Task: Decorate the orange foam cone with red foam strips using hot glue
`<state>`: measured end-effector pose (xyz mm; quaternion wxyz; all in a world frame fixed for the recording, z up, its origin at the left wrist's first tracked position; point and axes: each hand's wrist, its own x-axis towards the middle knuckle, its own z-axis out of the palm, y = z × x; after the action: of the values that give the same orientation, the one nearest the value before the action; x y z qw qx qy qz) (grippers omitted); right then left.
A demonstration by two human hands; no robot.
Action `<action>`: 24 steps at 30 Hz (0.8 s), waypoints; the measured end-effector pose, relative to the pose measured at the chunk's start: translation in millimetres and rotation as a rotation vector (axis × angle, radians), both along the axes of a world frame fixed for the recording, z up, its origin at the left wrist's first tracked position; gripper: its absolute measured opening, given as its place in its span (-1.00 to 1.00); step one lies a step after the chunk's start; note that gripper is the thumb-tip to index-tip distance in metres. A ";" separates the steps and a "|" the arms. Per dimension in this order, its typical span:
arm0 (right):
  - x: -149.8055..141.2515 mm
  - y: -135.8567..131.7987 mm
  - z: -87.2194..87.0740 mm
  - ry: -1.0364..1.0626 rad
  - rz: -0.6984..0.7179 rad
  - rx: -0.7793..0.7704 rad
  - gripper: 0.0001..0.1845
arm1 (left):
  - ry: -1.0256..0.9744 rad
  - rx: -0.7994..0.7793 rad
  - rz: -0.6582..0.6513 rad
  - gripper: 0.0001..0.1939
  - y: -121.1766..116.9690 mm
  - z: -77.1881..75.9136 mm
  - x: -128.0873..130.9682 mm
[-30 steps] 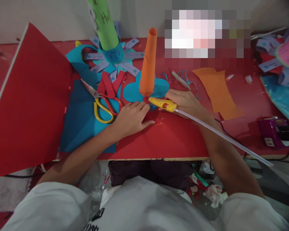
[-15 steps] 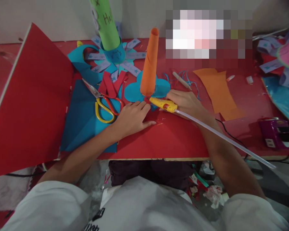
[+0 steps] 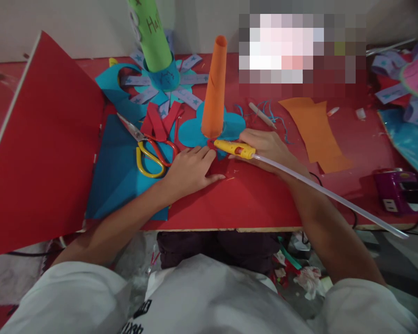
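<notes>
My right hand (image 3: 263, 146) is closed around a yellow hot glue gun (image 3: 234, 148). A long translucent glue stick (image 3: 334, 195) sticks out of its back end. The gun's tip points left, at the front of a blue petal-shaped foam piece (image 3: 191, 133). On that piece stands an upright orange paper cone (image 3: 214, 90). My left hand (image 3: 194, 169) lies low at the front petal, thumb spread away from the fingers; its fingertips are by a small red bit, and whether they touch it is unclear. Scissors (image 3: 149, 150) with red and yellow handles lie left of it.
Blue sheets (image 3: 113, 176) lie under the scissors, near red strips (image 3: 160, 121). A red board (image 3: 45, 144) stands at left. Behind is a green tube (image 3: 155, 41) on a blue base. Orange paper (image 3: 318, 134) and a purple box (image 3: 392, 190) are at right.
The glue gun and right hand keep nearly the same place, while the glue stick's far end has shifted slightly right and up. The view has shifted a little; the left hand stays put.
</notes>
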<state>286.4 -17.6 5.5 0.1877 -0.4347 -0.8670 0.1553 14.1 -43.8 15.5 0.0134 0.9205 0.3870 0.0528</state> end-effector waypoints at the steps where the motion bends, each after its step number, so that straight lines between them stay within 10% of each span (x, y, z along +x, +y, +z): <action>1: -1.6 -0.3 0.8 0.007 -0.005 0.007 -0.48 | -0.004 0.001 0.007 -0.41 -0.3 -0.4 0.2; 24: 9.2 4.0 -0.3 0.139 -0.054 -0.051 -0.44 | -0.008 -0.017 0.023 -0.39 -1.7 0.0 0.7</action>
<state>295.6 -13.7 5.2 0.2403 -0.4508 -0.8356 0.2020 14.8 -45.4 15.5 0.0222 0.9155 0.3981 0.0532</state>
